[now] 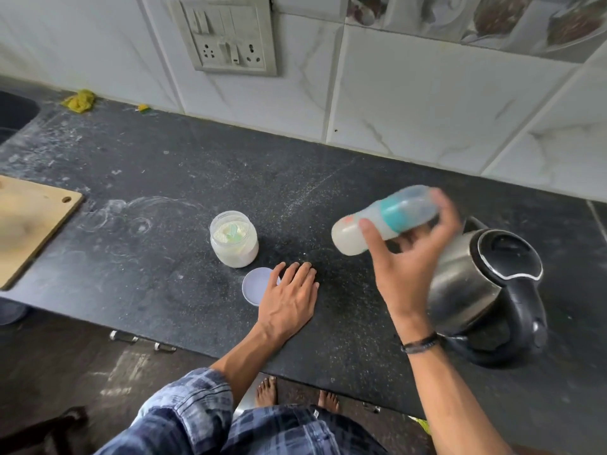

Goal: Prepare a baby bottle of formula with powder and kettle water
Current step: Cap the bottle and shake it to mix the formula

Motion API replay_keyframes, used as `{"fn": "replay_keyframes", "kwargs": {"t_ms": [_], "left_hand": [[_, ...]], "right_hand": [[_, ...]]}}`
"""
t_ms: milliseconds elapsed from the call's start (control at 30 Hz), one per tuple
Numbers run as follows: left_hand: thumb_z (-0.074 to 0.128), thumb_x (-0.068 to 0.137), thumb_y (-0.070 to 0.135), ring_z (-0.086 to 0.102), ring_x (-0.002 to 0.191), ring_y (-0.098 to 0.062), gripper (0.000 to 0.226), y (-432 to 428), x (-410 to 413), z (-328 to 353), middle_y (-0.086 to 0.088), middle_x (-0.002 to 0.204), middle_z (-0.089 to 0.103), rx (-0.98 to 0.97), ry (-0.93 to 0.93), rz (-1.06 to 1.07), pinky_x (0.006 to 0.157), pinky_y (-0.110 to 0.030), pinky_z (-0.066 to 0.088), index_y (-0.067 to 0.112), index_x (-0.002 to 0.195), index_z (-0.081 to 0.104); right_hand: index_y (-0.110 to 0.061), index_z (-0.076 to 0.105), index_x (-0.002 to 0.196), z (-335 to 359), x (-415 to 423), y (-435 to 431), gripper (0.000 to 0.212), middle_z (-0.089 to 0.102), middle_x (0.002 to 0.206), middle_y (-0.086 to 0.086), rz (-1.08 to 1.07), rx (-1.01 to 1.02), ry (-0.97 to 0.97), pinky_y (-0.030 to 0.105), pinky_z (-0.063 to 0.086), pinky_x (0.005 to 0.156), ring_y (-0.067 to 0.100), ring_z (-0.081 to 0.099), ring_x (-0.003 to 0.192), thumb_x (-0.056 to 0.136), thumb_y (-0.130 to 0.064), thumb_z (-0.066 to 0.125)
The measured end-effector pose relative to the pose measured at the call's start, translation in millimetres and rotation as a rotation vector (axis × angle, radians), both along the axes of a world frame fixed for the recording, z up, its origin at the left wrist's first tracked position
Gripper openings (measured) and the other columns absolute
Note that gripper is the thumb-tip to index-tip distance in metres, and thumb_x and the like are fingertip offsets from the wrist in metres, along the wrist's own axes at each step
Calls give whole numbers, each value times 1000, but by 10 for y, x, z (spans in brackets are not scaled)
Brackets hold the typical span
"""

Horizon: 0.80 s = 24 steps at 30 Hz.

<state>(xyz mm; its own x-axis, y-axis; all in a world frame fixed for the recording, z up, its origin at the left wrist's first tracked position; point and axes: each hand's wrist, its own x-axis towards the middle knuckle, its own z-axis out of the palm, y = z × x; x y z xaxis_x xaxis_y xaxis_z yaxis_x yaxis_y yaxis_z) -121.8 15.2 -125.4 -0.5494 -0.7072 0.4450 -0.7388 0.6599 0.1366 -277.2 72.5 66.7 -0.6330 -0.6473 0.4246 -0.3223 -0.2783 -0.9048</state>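
Observation:
My right hand (410, 257) grips a baby bottle (384, 218) with a teal collar, held above the counter and tipped almost on its side; it is motion-blurred and has milky liquid inside. My left hand (289, 297) rests flat on the black counter (164, 178), fingers apart, partly over a round white lid (254, 285). An open jar of formula powder (234, 239) with a green scoop in it stands just behind the lid. A steel kettle (486, 284) with a black lid and handle stands to the right, behind my right forearm.
A wooden chopping board (29, 224) lies at the left edge of the counter. A sink corner (13, 116) and a yellow cloth (78, 100) are at the back left. A switch and socket panel (226, 34) is on the tiled wall. Cabinet handles show below the counter's front edge.

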Motion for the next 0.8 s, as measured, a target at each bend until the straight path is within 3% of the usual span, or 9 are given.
{"fn": "replay_keyframes", "kwargs": {"t_ms": [100, 200, 333, 467, 500, 600, 667, 733, 800], "left_hand": [[51, 106, 31, 63, 119, -25, 31, -12, 7, 9, -3, 129, 69, 17, -16, 12, 112, -47, 41, 13, 123, 70], [50, 106, 31, 63, 120, -26, 31, -2, 18, 11, -3, 129, 69, 17, -19, 5, 112, -48, 40, 12, 123, 69], [51, 106, 31, 63, 121, -26, 33, -9, 1, 12, -3, 131, 69, 22, -19, 13, 112, -48, 40, 12, 124, 70], [51, 106, 30, 64, 118, -26, 31, -6, 20, 6, -4, 129, 69, 15, -18, 5, 112, -47, 39, 12, 122, 70], [51, 106, 30, 64, 118, -26, 30, -6, 13, 10, -4, 129, 69, 13, -16, -1, 112, -47, 38, 12, 121, 69], [50, 106, 31, 63, 117, -25, 30, -14, -8, 13, -2, 128, 68, 18, -22, 12, 112, -47, 37, 13, 121, 69], [49, 106, 31, 63, 118, -25, 31, -11, 5, 17, -2, 129, 68, 31, -33, 12, 113, -47, 37, 13, 121, 69], [48, 107, 32, 63, 118, -25, 32, 4, 21, 18, -3, 129, 68, 27, -34, 12, 113, -47, 37, 13, 122, 69], [47, 107, 32, 64, 119, -26, 34, 5, 8, 29, -3, 130, 68, 21, -30, 3, 113, -47, 36, 13, 122, 70]], "right_hand": [[-21, 27, 144, -36, -1, 13, 87, 40, 149, -1, -56, -74, 16, 48, 57, 103, 20, 59, 132, 83, -6, 86], [-33, 35, 146, -139, -43, -20, 89, 54, 139, -14, 11, 125, 47, 54, 60, 94, 19, 66, 121, 79, -17, 91], [-23, 26, 145, -45, 0, 69, 88, 37, 151, 3, -35, -107, 28, 52, 56, 102, 25, 57, 135, 83, -8, 87], [-34, 32, 146, -105, -73, -40, 89, 52, 142, -20, 46, 101, 53, 55, 60, 93, 17, 66, 121, 81, -16, 90], [-33, 32, 145, -97, -68, -16, 88, 53, 141, -19, 47, 109, 30, 54, 60, 93, 18, 67, 120, 82, -15, 89], [-22, 25, 145, -6, -13, 17, 86, 41, 152, 9, 0, -86, -55, 49, 59, 99, 28, 60, 131, 85, -4, 82], [-19, 23, 146, -22, -17, -36, 88, 41, 150, -3, 4, -42, -49, 48, 59, 99, 21, 61, 130, 84, -4, 84], [-29, 29, 146, -78, -55, -84, 90, 52, 140, -20, 56, 110, 16, 50, 61, 94, 12, 67, 117, 81, -12, 89], [-31, 31, 144, -37, -47, -15, 87, 53, 141, -13, 48, 76, -40, 49, 61, 93, 16, 68, 118, 82, -11, 88]]}}
